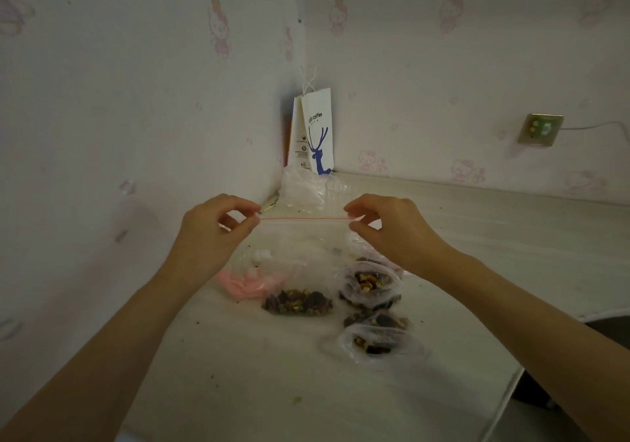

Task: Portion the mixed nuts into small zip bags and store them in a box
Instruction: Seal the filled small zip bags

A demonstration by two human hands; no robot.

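Note:
A clear zip bag (300, 254) with a red seal line hangs upright over the white table (238, 373). Mixed nuts (297, 302) fill its bottom, which touches the table. My left hand (211, 233) pinches the bag's top left corner between thumb and fingers. My right hand (385, 226) pinches the top right corner, so the seal is stretched straight between the two hands. To the right lie other small plastic bags of nuts, one (370, 284) behind another (375, 339).
A pink plastic item (243, 284) lies behind the held bag. Crumpled clear plastic (301, 189) and a white paper coffee bag (318, 131) stand in the corner. A wall socket (540, 129) with a cable is on the right wall. The table edge runs at lower right.

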